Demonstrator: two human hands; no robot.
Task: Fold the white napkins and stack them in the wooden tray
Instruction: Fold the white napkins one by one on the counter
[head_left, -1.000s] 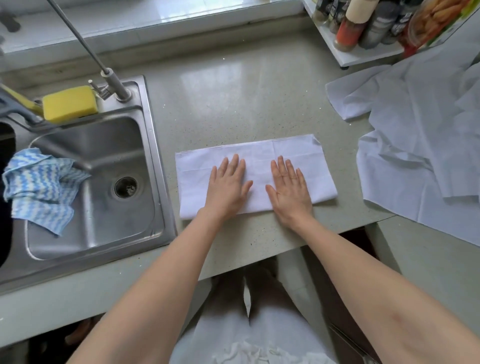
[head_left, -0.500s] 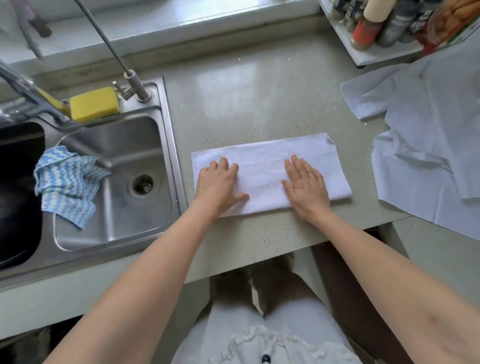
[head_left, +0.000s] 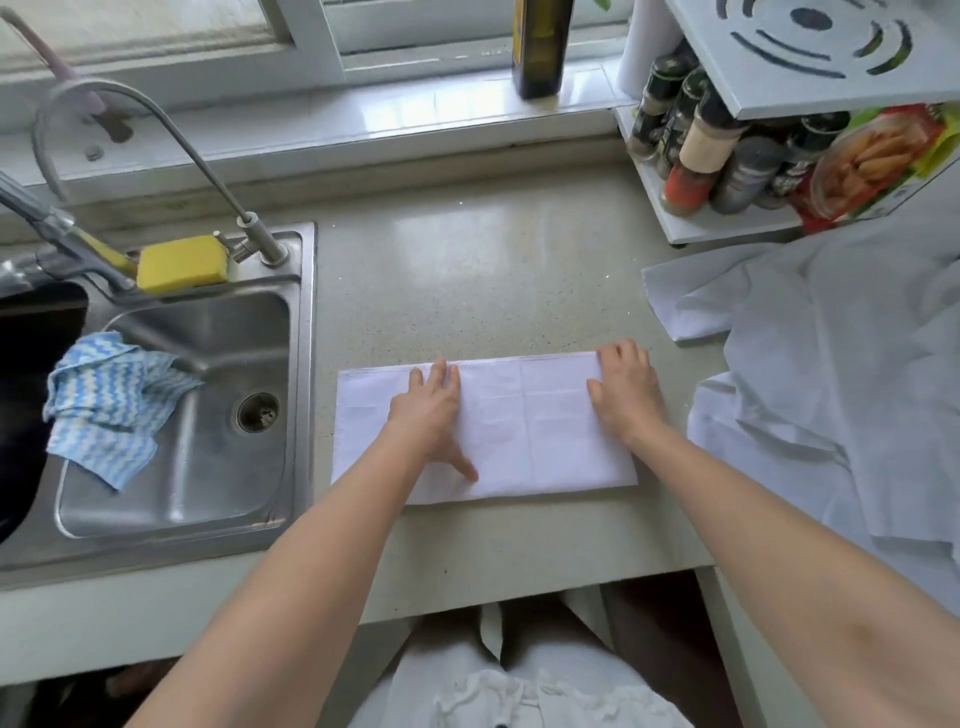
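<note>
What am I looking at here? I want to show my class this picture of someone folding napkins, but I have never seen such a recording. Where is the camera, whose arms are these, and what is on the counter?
There is no machine here. The camera sits on a person's head and looks forward and down, so the two bare arms reaching in from the bottom are that person's own.

The left hand lies flat on a folded white napkin on the countertop. The right hand rests on the napkin's right end with its fingers curled at the far corner; whether it pinches the cloth is unclear.

To the right lies a pile of unfolded white napkins. To the left is a steel sink with a blue striped cloth and a yellow sponge. At the back right stands a rack of spice bottles. No wooden tray shows.
</note>
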